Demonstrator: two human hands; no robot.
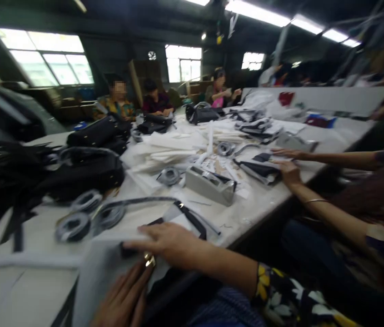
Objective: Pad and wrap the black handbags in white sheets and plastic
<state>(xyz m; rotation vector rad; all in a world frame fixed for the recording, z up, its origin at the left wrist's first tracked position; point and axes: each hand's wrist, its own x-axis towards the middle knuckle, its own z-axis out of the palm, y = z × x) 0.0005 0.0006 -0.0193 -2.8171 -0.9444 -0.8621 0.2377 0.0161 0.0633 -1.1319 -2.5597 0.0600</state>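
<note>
Two hands work at the bottom centre of the frame, over one white wrapping sheet and one black piece with a gold-coloured fitting. The right hand stretches its fingers toward the left of the frame, slightly parted, over the sheet and black piece. The left hand holds its fingers straight and close together, tips beside the fitting, pointing upper right. Whether either hand pinches anything, I cannot tell. The sheet lies beneath and left of the fingers, its left edge running up the frame; the black piece's long axis is hidden. Beyond, at centre, stands one tape dispenser; three grey coils lie left of the hands. One co-worker's two hands rest at right; three windows show above.
</note>
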